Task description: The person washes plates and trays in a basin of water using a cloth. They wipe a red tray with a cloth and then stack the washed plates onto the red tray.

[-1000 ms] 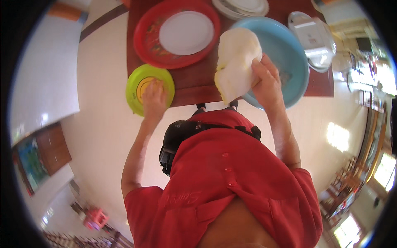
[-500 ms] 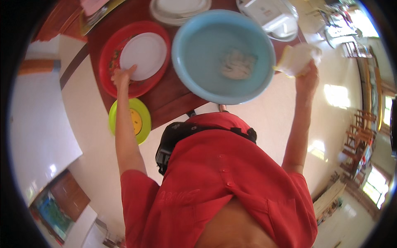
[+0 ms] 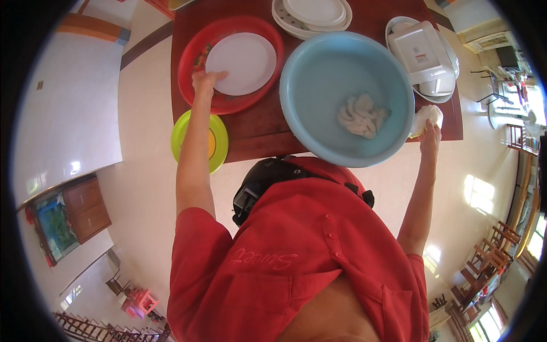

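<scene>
My left hand (image 3: 206, 81) grips the near left edge of a white plate (image 3: 242, 62), thumb over its top and the other fingers largely hidden. The plate lies in a red basin (image 3: 231, 105) with a patterned bottom. At the table's right edge, my right hand (image 3: 431, 135) is closed on a white cloth (image 3: 428, 117) with a yellowish edge. Between my hands stands a large light-blue basin (image 3: 310, 85) containing a crumpled whitish cloth (image 3: 363, 117). A lime-green round dish (image 3: 183, 134), yellow in its middle, sits below the red basin, partly behind my left forearm.
White plates (image 3: 316, 14) are stacked behind the blue basin. Upturned white dishes (image 3: 421, 54) lie in a pile to its right. Everything rests on a dark red wooden table (image 3: 256, 134). Wooden stools (image 3: 484, 256) stand far to the right.
My view has turned, so the table appears farther right and more level. My right hand has brought the cloth lower, to the table's right edge. My left hand stays on the plate.
</scene>
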Available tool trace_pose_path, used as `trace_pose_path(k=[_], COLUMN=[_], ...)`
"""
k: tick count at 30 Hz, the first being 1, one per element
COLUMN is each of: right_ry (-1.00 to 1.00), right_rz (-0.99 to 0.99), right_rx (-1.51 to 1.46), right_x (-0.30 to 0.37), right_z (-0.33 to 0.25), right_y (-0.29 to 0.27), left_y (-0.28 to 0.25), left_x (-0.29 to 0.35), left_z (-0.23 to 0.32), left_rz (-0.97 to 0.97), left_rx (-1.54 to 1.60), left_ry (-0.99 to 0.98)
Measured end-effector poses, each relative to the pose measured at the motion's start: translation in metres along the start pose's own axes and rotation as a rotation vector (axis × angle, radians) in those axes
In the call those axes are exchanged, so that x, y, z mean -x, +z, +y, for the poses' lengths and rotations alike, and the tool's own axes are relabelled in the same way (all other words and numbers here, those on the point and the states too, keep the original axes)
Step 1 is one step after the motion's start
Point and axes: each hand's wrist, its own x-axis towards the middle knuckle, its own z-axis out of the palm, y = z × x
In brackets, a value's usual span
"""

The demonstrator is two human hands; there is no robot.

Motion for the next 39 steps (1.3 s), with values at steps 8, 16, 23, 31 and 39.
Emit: trace_pose_path(k=[8, 16, 23, 31, 39], right_ry=[-0.038, -0.451, -0.623, -0.794, -0.43], right_rz=[0.028, 0.238, -0.75, -0.762, -0.743], right_rx=[0.643, 1.565, 1.151, 1.51, 0.815], right_x=[-0.018, 0.049, 0.101, 0.065, 0.056], right_z=[-0.007, -0.067, -0.056, -0.001, -0.023], right_y=[0.001, 0.04, 0.131, 0.15, 0.135], left_y=[0.01, -0.04, 0.021, 0.119, 0.157], left_x=[0.055, 0.108, 0.226, 0.258, 0.285], left_z=[0.058, 0.106, 0.186, 0.133, 0.105], left_rz=[-0.136, 0.008, -0.106, -0.135, -0.071], left_rx=[0.445, 0.788, 0.529, 0.496, 0.631], left_ry=[-0.057, 0.102, 0.388, 0.321, 0.121])
